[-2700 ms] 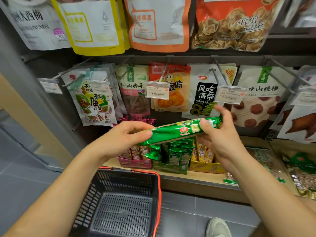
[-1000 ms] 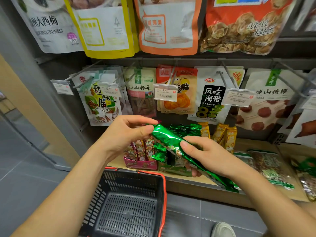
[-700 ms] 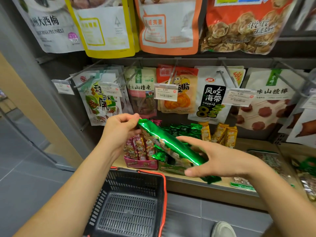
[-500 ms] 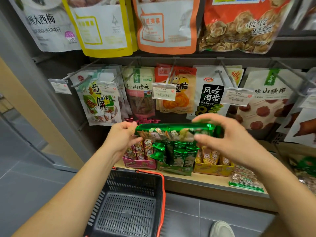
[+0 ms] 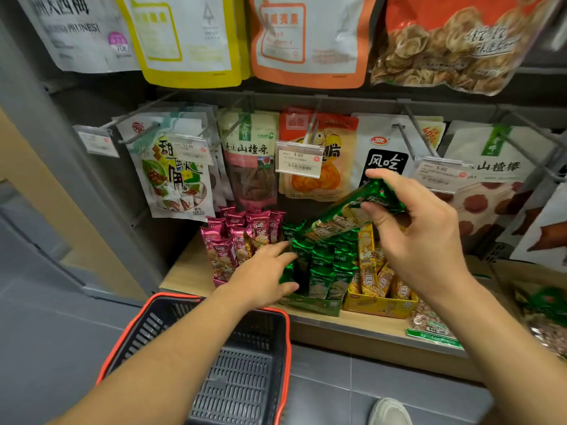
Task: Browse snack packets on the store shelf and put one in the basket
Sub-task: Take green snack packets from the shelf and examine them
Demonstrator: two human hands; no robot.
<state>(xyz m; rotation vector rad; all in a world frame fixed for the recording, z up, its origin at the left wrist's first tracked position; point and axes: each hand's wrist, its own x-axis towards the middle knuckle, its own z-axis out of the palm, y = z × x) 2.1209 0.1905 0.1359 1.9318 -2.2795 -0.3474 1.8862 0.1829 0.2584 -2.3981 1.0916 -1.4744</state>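
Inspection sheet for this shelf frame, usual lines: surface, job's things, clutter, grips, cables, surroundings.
Surface: wooden shelf, with display boxes of packets standing on it.
Job's things: green packet, tilted above the boxes; basket below the shelf front, no packet seen in it.
Clutter: pink packets, boxed green packets, yellow packets; pouches hanging on pegs above.
Grips: right hand pinches the green packet; left hand has its fingers straight, reaching the boxed green packets.
Cables: nothing seen.
Surroundings: grey tiled floor, a shoe.
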